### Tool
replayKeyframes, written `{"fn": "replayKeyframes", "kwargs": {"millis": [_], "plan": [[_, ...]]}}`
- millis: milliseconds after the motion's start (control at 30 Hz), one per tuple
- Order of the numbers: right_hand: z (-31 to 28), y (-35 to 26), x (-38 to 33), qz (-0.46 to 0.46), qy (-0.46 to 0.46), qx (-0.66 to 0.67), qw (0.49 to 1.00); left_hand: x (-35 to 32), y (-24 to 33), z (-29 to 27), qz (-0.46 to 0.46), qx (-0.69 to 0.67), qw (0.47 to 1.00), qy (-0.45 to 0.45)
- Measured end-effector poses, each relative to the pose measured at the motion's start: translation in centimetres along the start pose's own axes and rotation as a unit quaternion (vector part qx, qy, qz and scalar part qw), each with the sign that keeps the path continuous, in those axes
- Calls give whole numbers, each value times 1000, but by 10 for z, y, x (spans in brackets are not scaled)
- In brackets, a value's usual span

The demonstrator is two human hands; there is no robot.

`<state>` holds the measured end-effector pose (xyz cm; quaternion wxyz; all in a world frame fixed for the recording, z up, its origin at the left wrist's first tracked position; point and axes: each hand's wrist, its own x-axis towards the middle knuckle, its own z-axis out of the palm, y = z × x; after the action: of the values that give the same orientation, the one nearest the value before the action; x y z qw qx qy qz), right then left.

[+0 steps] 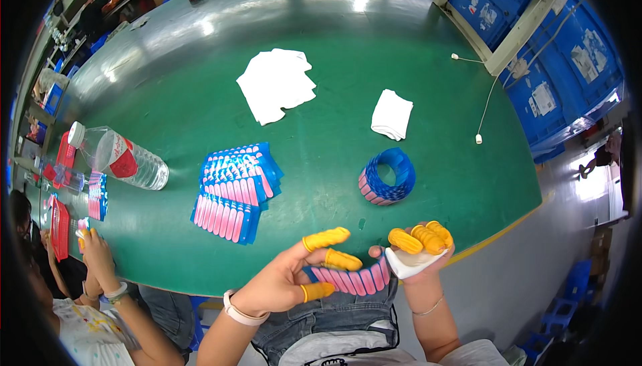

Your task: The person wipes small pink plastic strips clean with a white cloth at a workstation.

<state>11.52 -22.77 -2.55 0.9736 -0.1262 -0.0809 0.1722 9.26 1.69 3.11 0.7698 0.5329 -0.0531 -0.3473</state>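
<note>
My left hand (284, 278) wears yellow finger cots and has a curved blue strip with pink elongated pads (351, 282) between thumb and fingers. The strip's other end reaches my right hand (428, 239), whose cot-covered fingers are curled over a white folded cloth (413, 263). Both hands are over the table's near edge, above my lap. Just beyond them stands a rolled ring of the same blue and pink strip (386, 177). To the left lies a fanned stack of flat blue and pink strips (237, 192).
A white cloth pile (276, 85) and a smaller folded white cloth (392, 115) lie farther back on the green table (321, 145). A clear bottle (127, 158) lies at left, near red baskets (59, 229). Another person's hands (99, 259) work there. Blue crates (562, 78) stand right.
</note>
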Motion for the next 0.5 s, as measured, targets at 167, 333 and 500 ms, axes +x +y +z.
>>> {"fn": "replayKeyframes", "kwargs": {"millis": [167, 333, 500], "plan": [[-3, 2, 5, -47, 4, -36, 998, 11, -11, 0, 21, -48, 981, 189], [-11, 1, 5, -41, 11, 3, 999, 11, -6, -6, -65, 24, 975, 210], [-10, 3, 7, -46, 35, -23, 998, 10, -3, -13, -52, -30, 974, 217]]}}
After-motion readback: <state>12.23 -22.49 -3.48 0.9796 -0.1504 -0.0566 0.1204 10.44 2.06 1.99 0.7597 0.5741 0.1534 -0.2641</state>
